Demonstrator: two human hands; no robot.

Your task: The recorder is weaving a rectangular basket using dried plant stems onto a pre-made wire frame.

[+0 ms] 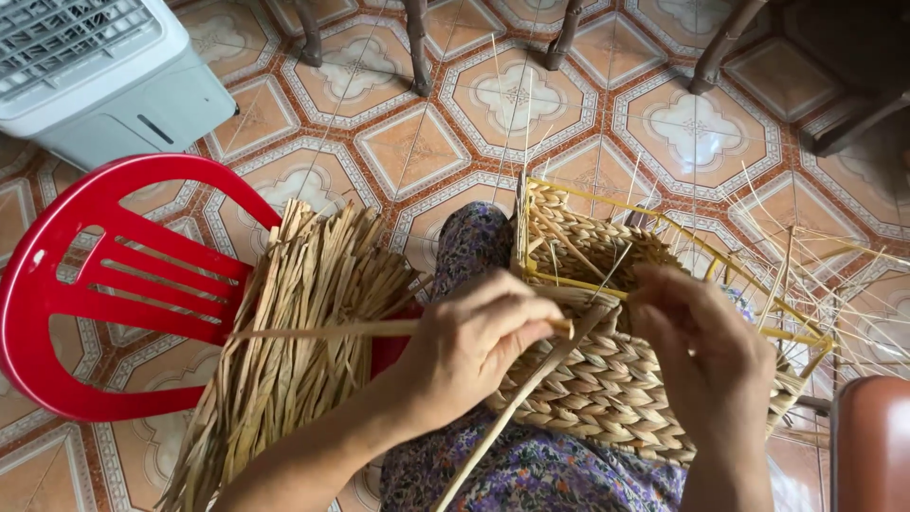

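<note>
A weaving step appears to be in hand: one half-woven basket (607, 379) is rested on the lap, and one dried strand (379, 329) is pinched by the left hand (474, 346) at the basket's rim. The right hand (706, 351) is curled on the basket's upper edge; whether anything is gripped cannot be told. Next, the strand probably needs threading between the yellow frame wires (664, 228). One straw bundle (303, 322) and one red chair (104, 284) lie left of the basket.

I have one view only, head-worn | it looks steeply down over the lap onto the tiled floor (417, 142) | close range: both hands and the woven basket (607, 379) fill the lower middle | red plastic chair (104, 284) at frame left, chair legs (417, 47) along the top edge | no second view to overlap.
</note>
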